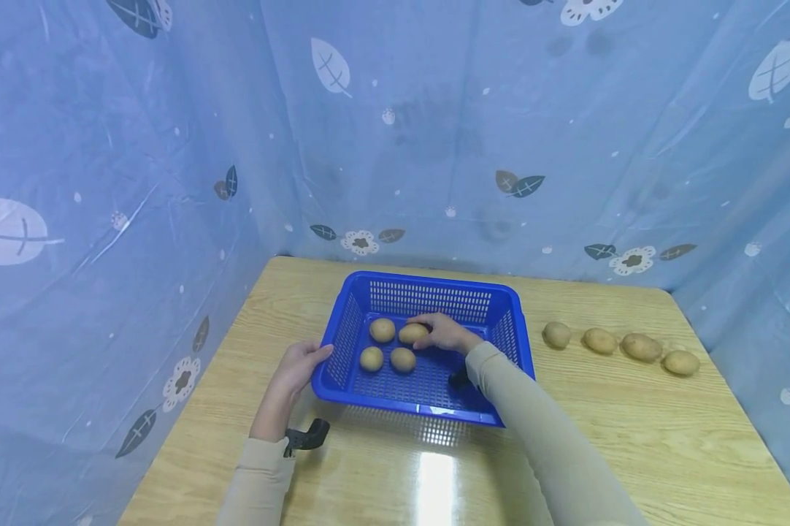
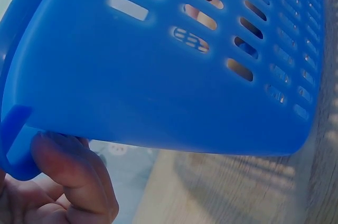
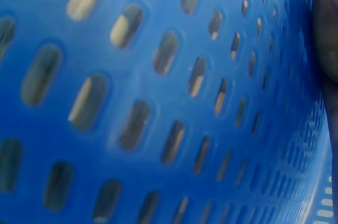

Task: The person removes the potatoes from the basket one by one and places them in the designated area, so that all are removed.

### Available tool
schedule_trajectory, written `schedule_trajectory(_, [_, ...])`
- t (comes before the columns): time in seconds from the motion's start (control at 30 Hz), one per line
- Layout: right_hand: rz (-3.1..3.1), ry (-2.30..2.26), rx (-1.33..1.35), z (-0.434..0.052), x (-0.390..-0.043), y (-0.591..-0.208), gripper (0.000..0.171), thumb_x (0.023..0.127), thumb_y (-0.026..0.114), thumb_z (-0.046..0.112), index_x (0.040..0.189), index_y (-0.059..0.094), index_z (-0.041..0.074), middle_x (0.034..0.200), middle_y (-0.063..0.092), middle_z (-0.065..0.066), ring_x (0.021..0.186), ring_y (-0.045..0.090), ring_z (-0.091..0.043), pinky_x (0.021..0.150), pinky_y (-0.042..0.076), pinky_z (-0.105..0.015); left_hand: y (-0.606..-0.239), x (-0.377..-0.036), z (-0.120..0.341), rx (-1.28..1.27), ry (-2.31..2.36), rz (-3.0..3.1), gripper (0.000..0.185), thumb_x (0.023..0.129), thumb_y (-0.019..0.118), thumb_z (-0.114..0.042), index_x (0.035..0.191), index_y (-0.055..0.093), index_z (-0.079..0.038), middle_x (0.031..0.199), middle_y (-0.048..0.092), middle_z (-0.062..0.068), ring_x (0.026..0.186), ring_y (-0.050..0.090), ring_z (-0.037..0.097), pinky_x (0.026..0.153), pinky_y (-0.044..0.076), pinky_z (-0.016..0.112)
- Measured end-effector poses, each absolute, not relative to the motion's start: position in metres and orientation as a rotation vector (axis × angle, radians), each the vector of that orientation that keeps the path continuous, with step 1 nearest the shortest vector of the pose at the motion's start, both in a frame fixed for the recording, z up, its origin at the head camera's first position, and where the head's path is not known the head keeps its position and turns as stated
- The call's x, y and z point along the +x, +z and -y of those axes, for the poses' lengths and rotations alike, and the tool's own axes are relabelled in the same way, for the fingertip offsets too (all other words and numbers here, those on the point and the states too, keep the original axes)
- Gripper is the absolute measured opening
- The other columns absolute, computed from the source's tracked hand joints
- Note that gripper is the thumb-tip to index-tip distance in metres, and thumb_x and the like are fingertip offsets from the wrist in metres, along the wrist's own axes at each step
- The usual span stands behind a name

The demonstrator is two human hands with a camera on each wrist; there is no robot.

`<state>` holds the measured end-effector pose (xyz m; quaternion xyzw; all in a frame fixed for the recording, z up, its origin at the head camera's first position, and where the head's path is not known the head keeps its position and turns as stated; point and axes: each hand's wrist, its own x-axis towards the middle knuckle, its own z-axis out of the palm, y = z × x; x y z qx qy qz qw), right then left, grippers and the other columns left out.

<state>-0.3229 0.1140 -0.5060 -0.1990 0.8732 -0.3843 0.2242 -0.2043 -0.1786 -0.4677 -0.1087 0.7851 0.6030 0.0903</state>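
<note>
A blue plastic basket [image 1: 428, 410] with slotted walls stands on the wooden table. My left hand [image 1: 298, 367] grips its left rim, thumb on top; in the left wrist view the fingers [image 2: 79, 179] curl beneath the lip. Inside the basket, my right hand [image 1: 445, 332] holds a potato [image 1: 412, 334] between thumb and fingers, low over the basket floor. Beside that one lie a potato [image 1: 382, 330] to the left, another potato [image 1: 372, 359] nearer the left wall, and a third potato [image 1: 404, 359] in front. The right wrist view shows mostly slotted basket wall [image 3: 158, 92], with the hand at its right edge.
Right of the basket, several potatoes form a slanting row on the table [image 1: 605, 424], from a round potato [image 1: 556, 334] to an oval potato [image 1: 680, 362]. A blue patterned curtain [image 1: 434, 183] hangs along the table's back and sides.
</note>
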Motion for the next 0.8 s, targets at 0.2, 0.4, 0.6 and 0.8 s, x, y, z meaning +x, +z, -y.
schedule_trajectory(0.2, [-2.424,-1.071,-0.548,-0.115,-0.324,-0.507,0.053,0.081,0.073,0.018,0.132,0.056,0.016,0.123,0.061,-0.007,0.098,0.058,-0.019,0.085,0.048,-0.036,-0.469,-0.205,0.179,-0.309,1.802,-2.326,0.035,0.098,0.05,-0.024,0.114,0.059,0.006,0.107,0.067,0.021,0.092,0.066,0.022,0.085,0.053,0.033])
schedule_trajectory(0.4, [-2.466,-1.076,-0.574,-0.116,-0.324,-0.509,0.049,0.081,0.073,0.017,0.128,0.058,0.013,0.119,0.063,-0.007,0.098,0.059,-0.018,0.085,0.048,-0.035,-0.472,-0.205,0.178,-0.309,1.825,-2.307,0.032,0.098,0.05,-0.022,0.109,0.059,0.007,0.101,0.068,0.021,0.085,0.066,0.021,0.075,0.053,0.026])
schedule_trajectory(0.6, [-2.481,-1.145,-0.622,-0.116,-0.324,-0.504,0.048,0.081,0.074,0.016,0.126,0.059,0.009,0.113,0.065,-0.008,0.096,0.06,-0.018,0.087,0.048,-0.036,-0.473,-0.203,0.178,-0.297,1.848,-2.308,0.034,0.097,0.051,-0.021,0.109,0.059,0.009,0.098,0.068,0.021,0.083,0.067,0.022,0.072,0.053,0.025])
schedule_trajectory(0.8, [-2.479,-1.222,-0.578,-0.116,-0.324,-0.497,0.045,0.081,0.074,0.017,0.123,0.061,0.011,0.109,0.065,-0.005,0.091,0.059,-0.016,0.083,0.049,-0.033,-0.471,-0.203,0.179,-0.285,1.833,-2.326,0.035,0.098,0.051,-0.022,0.111,0.059,0.01,0.1,0.068,0.022,0.087,0.068,0.024,0.073,0.054,0.025])
